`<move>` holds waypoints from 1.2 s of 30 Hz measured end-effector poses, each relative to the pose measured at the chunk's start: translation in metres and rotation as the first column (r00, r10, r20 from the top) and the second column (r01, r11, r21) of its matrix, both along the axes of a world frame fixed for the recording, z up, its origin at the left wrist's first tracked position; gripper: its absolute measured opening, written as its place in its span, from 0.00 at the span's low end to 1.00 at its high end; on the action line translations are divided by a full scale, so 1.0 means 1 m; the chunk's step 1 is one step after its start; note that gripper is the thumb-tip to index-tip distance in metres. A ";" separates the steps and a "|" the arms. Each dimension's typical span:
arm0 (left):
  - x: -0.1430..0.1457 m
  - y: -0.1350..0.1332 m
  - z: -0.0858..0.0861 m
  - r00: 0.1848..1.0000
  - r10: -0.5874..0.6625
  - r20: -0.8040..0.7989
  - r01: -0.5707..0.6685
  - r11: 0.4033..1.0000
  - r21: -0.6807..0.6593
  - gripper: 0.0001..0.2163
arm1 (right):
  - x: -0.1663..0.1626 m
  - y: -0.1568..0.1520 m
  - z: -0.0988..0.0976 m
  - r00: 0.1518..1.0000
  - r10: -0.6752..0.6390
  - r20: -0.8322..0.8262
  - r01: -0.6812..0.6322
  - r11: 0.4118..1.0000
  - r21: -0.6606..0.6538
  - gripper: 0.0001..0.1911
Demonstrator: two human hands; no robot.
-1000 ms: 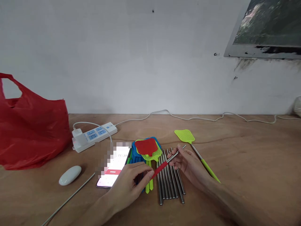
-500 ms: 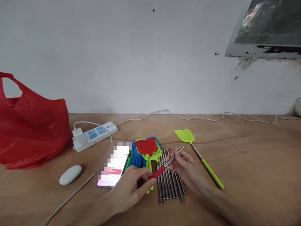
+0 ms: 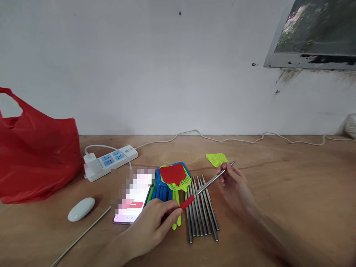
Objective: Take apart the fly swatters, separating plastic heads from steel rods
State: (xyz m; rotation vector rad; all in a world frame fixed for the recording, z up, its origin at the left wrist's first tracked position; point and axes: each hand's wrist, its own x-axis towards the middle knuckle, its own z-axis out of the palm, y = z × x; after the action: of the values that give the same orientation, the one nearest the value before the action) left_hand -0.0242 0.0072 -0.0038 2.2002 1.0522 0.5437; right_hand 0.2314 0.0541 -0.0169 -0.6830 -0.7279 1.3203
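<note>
My left hand (image 3: 155,224) is closed around a red handle sleeve (image 3: 187,202), whose free end points up and right. In my right hand (image 3: 235,181) a metal rod (image 3: 213,183) is pinched between thumb and fingers, its lower end apart from the sleeve. Below lie several loose metal rods (image 3: 204,215) in a row. Left of them is a stack of fly swatter heads, a red one (image 3: 174,174) on top of yellow-green and blue ones. Blue handles (image 3: 162,193) and yellow-green handles (image 3: 178,218) lie near my left hand. Behind my right hand shows a yellow-green swatter head (image 3: 216,159).
A phone (image 3: 133,196) with a lit screen lies beside the handles. Further left are a white mouse-shaped object (image 3: 81,209), a power strip (image 3: 111,161) with a plugged-in charger and a red plastic bag (image 3: 41,152). A thin white cable (image 3: 222,140) runs along the wall.
The metal rod has come out of the red handle sleeve. My right hand has moved right and up with the rod, now covering much of the yellow-green swatter; my left hand stays nearly in place.
</note>
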 end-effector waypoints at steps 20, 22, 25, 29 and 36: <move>0.001 0.003 -0.013 0.987 0.139 0.077 -0.143 0.989 0.047 0.09 | -0.003 -0.003 -0.005 0.999 0.034 0.000 -0.033 0.983 -0.179 0.18; 0.002 0.004 -0.013 0.983 0.175 0.062 -0.178 0.983 0.048 0.08 | -0.004 -0.003 -0.005 0.999 0.034 -0.004 -0.034 0.982 -0.187 0.19; 0.001 0.004 -0.014 0.981 0.195 0.005 -0.195 0.979 0.058 0.11 | -0.004 -0.003 -0.005 0.999 0.048 -0.014 -0.050 0.980 -0.193 0.19; 0.000 0.003 -0.010 0.985 0.162 -0.051 -0.157 0.983 0.096 0.14 | -0.003 -0.003 -0.005 0.997 0.070 -0.019 -0.072 0.979 -0.189 0.18; 0.001 0.000 -0.003 0.995 0.041 -0.088 -0.028 0.989 0.148 0.15 | -0.003 -0.004 -0.007 0.996 0.092 -0.016 -0.093 0.977 -0.192 0.16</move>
State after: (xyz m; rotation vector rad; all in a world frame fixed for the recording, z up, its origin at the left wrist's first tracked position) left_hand -0.0231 0.0075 -0.0067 2.3584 1.1320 0.5565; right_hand 0.2283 0.0499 -0.0236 -0.8065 -0.6373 1.4913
